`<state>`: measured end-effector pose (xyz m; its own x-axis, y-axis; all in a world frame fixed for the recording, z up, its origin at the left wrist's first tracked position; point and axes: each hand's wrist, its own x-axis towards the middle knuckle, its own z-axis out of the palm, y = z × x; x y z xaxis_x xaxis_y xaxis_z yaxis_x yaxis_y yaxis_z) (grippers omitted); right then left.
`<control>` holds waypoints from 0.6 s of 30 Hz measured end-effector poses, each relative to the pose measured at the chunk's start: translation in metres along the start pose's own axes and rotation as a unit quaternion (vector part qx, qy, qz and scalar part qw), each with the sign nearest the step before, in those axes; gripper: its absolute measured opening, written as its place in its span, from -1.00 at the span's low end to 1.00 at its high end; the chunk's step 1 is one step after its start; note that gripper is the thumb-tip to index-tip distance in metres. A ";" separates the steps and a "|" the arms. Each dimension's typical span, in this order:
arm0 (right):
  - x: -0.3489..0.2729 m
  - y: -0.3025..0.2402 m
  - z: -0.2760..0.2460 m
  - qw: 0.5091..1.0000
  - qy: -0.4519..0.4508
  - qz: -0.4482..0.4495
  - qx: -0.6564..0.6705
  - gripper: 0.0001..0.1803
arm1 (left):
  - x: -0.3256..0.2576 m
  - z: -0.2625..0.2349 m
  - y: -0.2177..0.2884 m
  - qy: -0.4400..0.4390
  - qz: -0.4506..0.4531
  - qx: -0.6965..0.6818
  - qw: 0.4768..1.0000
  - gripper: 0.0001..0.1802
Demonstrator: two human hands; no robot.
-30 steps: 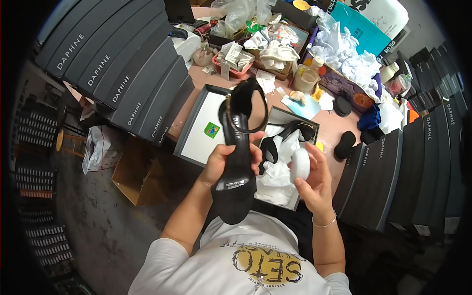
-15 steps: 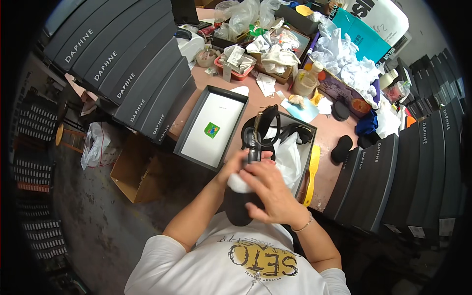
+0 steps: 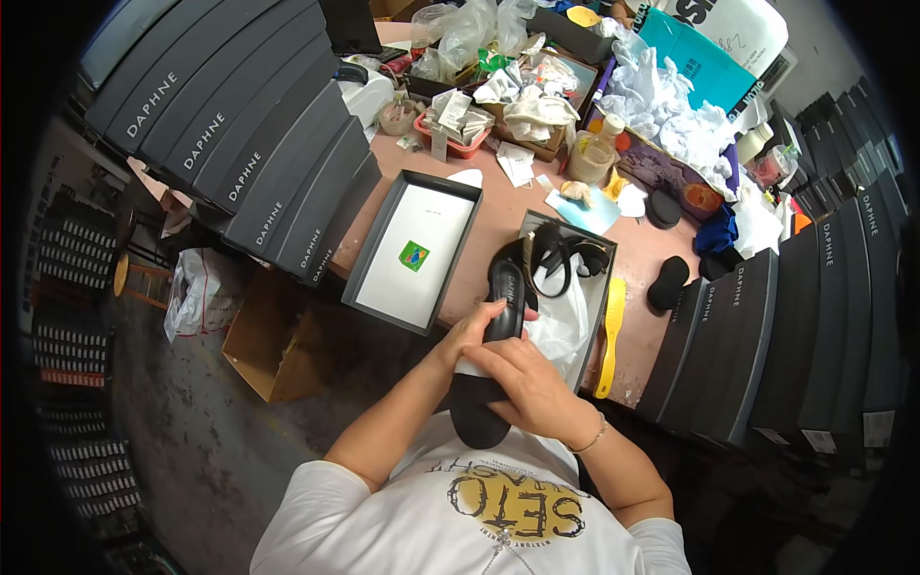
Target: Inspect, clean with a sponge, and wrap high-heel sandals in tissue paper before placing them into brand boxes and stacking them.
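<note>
Between the two hands: a black sandal (image 3: 504,326), insole face up, its long axis running from the ankle strap (image 3: 549,240), on the far side of the grip and slightly to its right, to the rounded toe (image 3: 479,422), on the near side, directed at the wearer's body. The left hand (image 3: 468,335) is closed about the narrow middle of the sandal, thumb laid on the insole at the left edge, fingertips showing at the opposite edge. The right hand (image 3: 541,383) reaches in from the right, its fingers crossing the sandal's axis and bent down over the forefoot; it is the nearer hand to the toe, the left the nearer to the heel end. Governing relation: a white pad (image 3: 467,366), visible only in part, lies under the right fingertips at the left side of the forefoot, just on the near side of the left hand's grip. Whether the right fingers pinch this pad or merely press on it cannot be told, as the hand covers most of it. Relative to the left grip, the sandal thus extends both ways, heel end beyond and toe toward the wearer. Right of the grip stands an open shoebox (image 3: 602,297) with white tissue paper (image 3: 565,326) inside; beyond the box lies a yellow long-handled tool (image 3: 609,335); left of the grip and farther off, a dark box lid (image 3: 417,206) with a pale inside
</note>
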<state>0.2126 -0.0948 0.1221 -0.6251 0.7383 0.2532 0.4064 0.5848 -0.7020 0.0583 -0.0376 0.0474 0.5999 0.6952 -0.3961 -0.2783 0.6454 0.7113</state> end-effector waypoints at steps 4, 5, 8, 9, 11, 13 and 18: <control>-0.006 -0.003 0.001 0.999 -0.018 0.029 0.001 -0.32 | -0.010 0.005 0.005 0.017 0.058 0.071 0.996 -0.39; -0.008 -0.002 0.000 0.999 -0.031 0.017 0.038 -0.35 | -0.011 0.008 0.002 0.010 0.062 0.068 0.996 -0.40; -0.015 0.010 0.004 0.991 -0.043 -0.036 0.120 -0.49 | -0.016 0.017 -0.002 0.001 0.068 0.076 0.995 -0.41; -0.014 0.008 0.003 0.994 -0.037 -0.031 0.096 -0.50 | -0.013 0.017 -0.003 0.010 0.062 0.069 0.996 -0.41; -0.008 0.001 0.007 0.998 -0.025 -0.021 0.047 -0.51 | -0.009 0.013 -0.007 0.026 0.049 0.056 0.997 -0.41; -0.003 -0.003 0.016 1.000 0.012 -0.014 0.022 -0.50 | -0.009 0.011 -0.006 0.044 0.030 0.062 0.997 -0.40; 0.002 0.005 0.030 0.995 0.011 -0.036 0.092 -0.45 | -0.013 -0.012 -0.013 0.050 0.028 0.087 0.995 -0.37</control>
<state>0.1933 -0.1002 0.0996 -0.6321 0.7055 0.3205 0.2305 0.5661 -0.7915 0.0449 -0.0514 0.0368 0.5068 0.7625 -0.4022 -0.1710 0.5461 0.8201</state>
